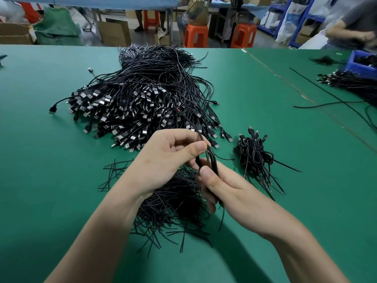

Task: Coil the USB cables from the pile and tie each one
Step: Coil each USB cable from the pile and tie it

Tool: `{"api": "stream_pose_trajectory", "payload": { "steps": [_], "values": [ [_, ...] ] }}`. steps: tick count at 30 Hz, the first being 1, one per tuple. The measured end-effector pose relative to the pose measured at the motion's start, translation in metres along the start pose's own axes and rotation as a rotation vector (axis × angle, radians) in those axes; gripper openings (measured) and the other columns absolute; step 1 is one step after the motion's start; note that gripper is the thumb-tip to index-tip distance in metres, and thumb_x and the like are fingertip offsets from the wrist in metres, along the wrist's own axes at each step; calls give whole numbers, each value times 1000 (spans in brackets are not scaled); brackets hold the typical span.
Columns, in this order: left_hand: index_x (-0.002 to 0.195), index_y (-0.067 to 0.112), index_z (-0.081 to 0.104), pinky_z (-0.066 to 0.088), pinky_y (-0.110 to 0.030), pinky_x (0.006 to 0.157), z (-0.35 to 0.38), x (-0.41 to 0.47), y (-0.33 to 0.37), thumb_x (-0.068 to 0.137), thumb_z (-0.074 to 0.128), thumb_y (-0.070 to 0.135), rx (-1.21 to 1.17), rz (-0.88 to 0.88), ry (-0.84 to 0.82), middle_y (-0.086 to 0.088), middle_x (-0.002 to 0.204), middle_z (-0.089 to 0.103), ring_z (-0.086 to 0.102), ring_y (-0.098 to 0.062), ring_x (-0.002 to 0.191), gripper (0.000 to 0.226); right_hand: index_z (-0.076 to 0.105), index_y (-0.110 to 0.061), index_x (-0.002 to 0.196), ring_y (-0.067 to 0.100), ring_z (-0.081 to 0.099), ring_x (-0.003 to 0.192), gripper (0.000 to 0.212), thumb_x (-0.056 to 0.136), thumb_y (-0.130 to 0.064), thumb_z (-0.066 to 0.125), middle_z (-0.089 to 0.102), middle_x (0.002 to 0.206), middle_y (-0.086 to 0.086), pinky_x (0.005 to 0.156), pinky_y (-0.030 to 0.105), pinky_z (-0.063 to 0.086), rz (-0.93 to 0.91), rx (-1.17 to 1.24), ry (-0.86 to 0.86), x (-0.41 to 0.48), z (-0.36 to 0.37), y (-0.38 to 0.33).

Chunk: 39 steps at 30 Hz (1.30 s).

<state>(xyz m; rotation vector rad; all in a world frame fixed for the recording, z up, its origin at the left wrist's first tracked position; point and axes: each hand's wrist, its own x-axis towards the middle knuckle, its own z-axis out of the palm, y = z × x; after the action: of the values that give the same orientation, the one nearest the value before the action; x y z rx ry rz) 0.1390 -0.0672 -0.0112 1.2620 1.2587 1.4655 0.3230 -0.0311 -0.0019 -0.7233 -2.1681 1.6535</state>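
My right grip (222, 186) covers the lower run of the folded cable (212, 158), so I cannot tell how many loops it has. My left grip (169, 154) and wrist hide part of the heap of ties (175, 203). The bottom edge cuts off both my forearms. At the right edge the blue bin (361, 65) and the cables (346, 80) beside it run out of frame. The person (355, 23) there is blurred; the seated person (195, 13) is cut off at the top.
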Motion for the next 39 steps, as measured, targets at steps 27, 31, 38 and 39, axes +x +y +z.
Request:
{"api": "stream_pose_trajectory", "payload": {
  "steps": [27,31,38,39],
  "values": [
    [74,24,55,41,-30,65,-11,-8,9,108,37,45,755,-201,-356,8,68,54,47,-9,62,45,36,-23,102,19,35,54,14,100,-12,43,38,70,-8,54,37,26,-149,-1458,-120,34,-29,-6],
    [78,34,51,45,-31,78,-6,-6,6,109,34,43,790,-97,-295,11,80,61,55,-8,76,36,30,-25,92,25,53,66,22,107,-39,37,47,72,-6,58,41,35,-209,-1409,-93,41,-37,-10],
    [75,30,51,31,-23,53,-8,-4,3,108,36,41,644,3,-11,12,59,45,37,-6,55,38,58,-39,109,4,59,63,65,65,-86,55,65,70,-11,60,30,48,-64,-813,320,41,-59,-15],
    [77,27,52,31,-22,52,-8,-3,1,110,37,39,580,2,37,14,59,44,35,-5,55,39,61,-39,113,7,61,63,67,66,-86,57,68,72,-9,62,32,49,-26,-669,356,39,-57,-11]
  ]
}}
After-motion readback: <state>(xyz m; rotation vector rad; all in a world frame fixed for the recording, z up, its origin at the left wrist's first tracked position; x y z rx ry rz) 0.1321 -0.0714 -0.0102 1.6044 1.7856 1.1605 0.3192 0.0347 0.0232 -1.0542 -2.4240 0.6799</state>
